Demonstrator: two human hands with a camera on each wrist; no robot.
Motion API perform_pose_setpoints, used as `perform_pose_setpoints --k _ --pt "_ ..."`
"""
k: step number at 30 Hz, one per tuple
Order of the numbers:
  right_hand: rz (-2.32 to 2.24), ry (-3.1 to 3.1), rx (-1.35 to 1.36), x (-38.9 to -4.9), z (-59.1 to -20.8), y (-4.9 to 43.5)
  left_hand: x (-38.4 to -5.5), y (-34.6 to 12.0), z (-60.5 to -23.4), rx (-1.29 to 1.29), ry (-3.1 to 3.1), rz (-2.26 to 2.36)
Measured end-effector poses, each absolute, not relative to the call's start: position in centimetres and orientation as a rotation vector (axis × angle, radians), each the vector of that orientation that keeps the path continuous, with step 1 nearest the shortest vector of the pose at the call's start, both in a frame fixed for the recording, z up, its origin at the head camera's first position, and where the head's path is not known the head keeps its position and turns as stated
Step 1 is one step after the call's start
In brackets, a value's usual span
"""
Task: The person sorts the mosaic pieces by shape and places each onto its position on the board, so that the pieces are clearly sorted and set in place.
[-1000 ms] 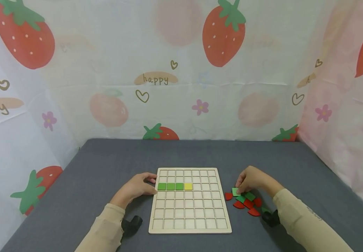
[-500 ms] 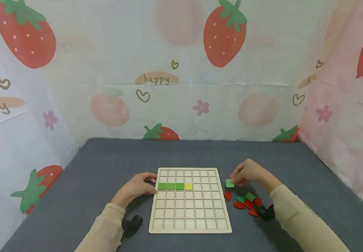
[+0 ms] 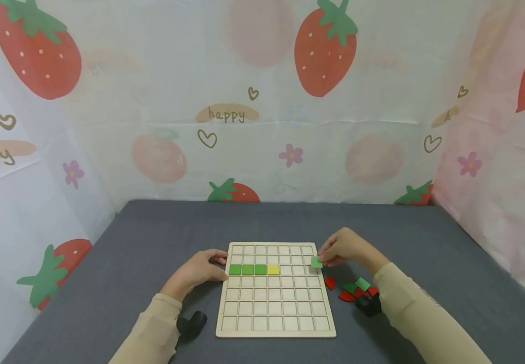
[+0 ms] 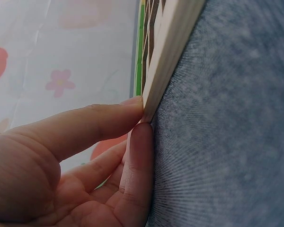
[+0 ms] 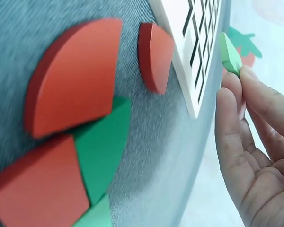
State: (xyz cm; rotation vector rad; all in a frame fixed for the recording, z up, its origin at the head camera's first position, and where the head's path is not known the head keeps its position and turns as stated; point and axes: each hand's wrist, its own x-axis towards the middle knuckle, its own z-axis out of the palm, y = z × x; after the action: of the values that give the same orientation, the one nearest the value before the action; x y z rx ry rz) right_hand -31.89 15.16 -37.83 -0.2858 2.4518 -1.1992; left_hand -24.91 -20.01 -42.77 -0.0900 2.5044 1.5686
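A pale wooden grid board [image 3: 273, 307] lies on the dark cloth. One of its rows bears three green square tiles [image 3: 247, 269] at the left, followed by a yellow square tile [image 3: 273, 269]. My left hand [image 3: 199, 273] touches the board's left edge with thumb and fingertips, as the left wrist view shows close up. My right hand [image 3: 342, 247] pinches a light green square tile [image 3: 316, 262] between thumb and fingers. In the head view that tile overlaps the board's right edge; the right wrist view shows it tilted.
Right of the board lie loose pieces: red quarter-circles [image 5: 80, 75], a dark green piece [image 5: 104, 146] and a light green tile [image 3: 363, 284]. The right sleeve [image 3: 422, 308] and a black wrist mount [image 3: 368, 305] hide part of the pile. A strawberry-patterned curtain [image 3: 253, 162] stands behind the table.
My right hand has lifted the light green tile from the pile and carried it left to the board's right edge. My left hand stays in place.
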Motion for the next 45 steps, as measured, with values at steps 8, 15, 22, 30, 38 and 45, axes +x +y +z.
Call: perform_pose_setpoints --k 8,15,22,30,38,45 --pt "-1.206 2.436 -0.284 -32.1 -38.0 13.7 -24.9 -20.0 -42.8 -0.085 2.503 1.570" --pt "-1.202 2.425 -0.325 -32.2 -38.3 12.4 -24.9 -20.0 -42.7 -0.089 2.499 1.571" --pt "-1.212 2.405 -0.289 -32.1 -38.5 11.3 -24.9 -20.0 -42.7 -0.088 2.501 1.575" --pt "-1.210 2.397 -0.256 -32.0 -38.9 10.0 -24.9 -20.0 -42.7 -0.085 2.500 1.584" --pt "-1.200 2.396 -0.246 -32.0 -39.1 9.3 -24.8 -20.0 -42.5 -0.090 2.503 1.568" --pt "-1.213 2.371 -0.241 -32.0 -39.2 8.9 -24.8 -20.1 -42.5 -0.079 2.484 1.581"
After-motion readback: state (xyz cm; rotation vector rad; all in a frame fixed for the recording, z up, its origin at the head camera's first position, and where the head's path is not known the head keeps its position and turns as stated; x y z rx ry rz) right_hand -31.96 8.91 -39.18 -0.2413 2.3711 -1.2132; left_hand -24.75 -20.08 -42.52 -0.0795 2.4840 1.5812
